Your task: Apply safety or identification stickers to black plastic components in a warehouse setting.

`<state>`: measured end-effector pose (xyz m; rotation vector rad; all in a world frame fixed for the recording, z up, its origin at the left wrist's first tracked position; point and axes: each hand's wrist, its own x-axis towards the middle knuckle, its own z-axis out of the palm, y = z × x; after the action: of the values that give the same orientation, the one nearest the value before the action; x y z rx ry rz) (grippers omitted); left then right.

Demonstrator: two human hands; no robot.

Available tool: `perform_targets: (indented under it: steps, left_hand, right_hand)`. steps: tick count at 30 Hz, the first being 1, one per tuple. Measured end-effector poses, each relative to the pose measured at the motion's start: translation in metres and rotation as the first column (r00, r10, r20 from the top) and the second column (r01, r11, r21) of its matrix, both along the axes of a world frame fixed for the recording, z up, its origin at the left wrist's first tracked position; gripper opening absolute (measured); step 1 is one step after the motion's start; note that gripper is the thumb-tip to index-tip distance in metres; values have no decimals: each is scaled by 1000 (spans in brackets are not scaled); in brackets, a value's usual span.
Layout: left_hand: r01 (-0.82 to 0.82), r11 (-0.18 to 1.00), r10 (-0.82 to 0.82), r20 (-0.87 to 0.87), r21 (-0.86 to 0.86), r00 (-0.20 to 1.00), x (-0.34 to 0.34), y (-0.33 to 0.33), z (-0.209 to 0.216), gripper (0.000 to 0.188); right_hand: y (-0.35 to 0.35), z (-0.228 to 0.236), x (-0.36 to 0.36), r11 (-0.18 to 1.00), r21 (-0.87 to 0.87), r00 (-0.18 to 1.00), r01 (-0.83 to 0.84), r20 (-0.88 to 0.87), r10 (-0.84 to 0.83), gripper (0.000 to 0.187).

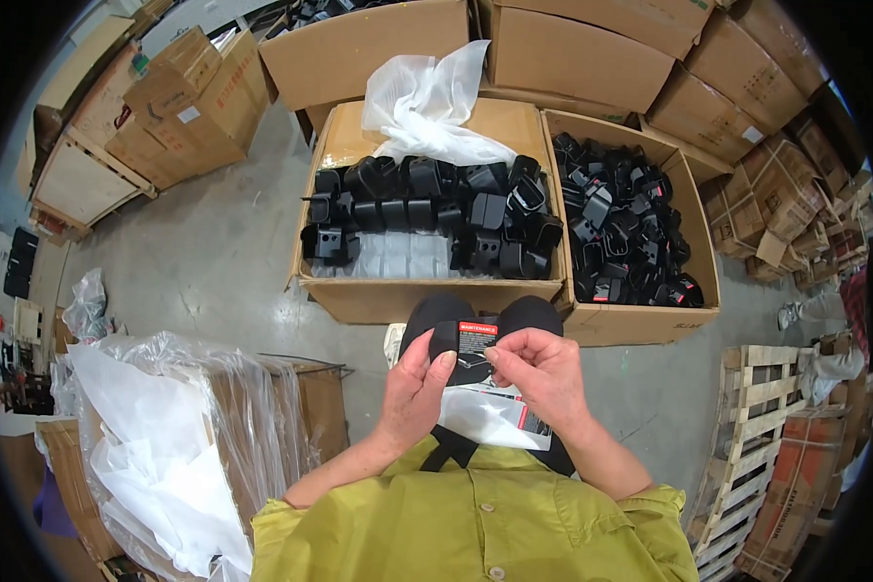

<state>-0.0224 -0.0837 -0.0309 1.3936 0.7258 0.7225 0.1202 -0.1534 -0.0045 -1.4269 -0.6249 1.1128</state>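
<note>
My left hand (409, 393) is closed round a black plastic part (443, 338), its thumb along the near side. A red-and-black label (477, 341) lies against the face of that part. At the label's lower right corner, the thumb and forefinger of my right hand (545, 376) are pinched together. Below both hands, white label sheets (490, 415) rest on my lap, one with a red and black print at its edge. How far the label is stuck down cannot be made out.
Ahead stands an open carton (427, 289) with black parts over a clear plastic layer. To its right, another carton (640, 325) holds many loose black parts. A plastic-wrapped box (262, 417) is at my left, a wooden pallet (752, 417) at my right. Someone's leg (824, 308) shows far right.
</note>
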Motion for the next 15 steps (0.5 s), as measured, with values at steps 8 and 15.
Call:
perform_targets:
  steps: [8, 15]
  left_hand:
    - [-3, 1000, 3, 18, 11, 1000, -1, -1, -4, 31]
    - [-29, 993, 35, -51, 114, 998, 0, -6, 2, 31]
  right_hand:
    - [0, 0, 0, 1000, 4, 1000, -10, 3, 10, 12]
    - [1, -3, 1, 1000, 12, 1000, 18, 15, -18, 9]
